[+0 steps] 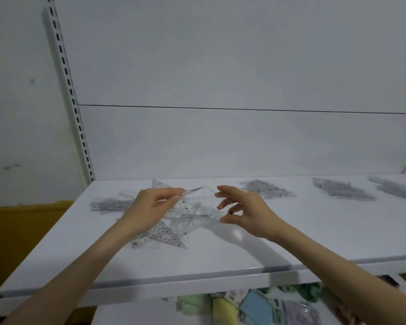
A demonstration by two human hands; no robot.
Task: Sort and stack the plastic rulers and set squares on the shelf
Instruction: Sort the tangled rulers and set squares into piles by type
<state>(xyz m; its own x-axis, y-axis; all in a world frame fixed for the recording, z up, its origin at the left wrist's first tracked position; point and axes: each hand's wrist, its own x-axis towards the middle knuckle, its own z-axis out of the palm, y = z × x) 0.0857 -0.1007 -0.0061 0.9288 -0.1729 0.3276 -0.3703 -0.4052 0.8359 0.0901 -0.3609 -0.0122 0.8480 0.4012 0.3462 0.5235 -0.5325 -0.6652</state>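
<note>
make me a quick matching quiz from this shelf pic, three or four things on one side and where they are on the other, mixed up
Things:
1. left hand
2. right hand
3. jumbled pile of clear set squares
4. colourful packets

Places:
a. on the level below the white shelf
b. spread on the shelf under both hands
c. fingers open at a clear set square's right edge
d. pinching a thin clear piece

Pairs: 1-d, 2-c, 3-b, 4-a

hands 2 (155, 202) | shelf 1 (220, 254) | sorted stacks 4 (265, 190) | loose pile 1 (174, 228)
</note>
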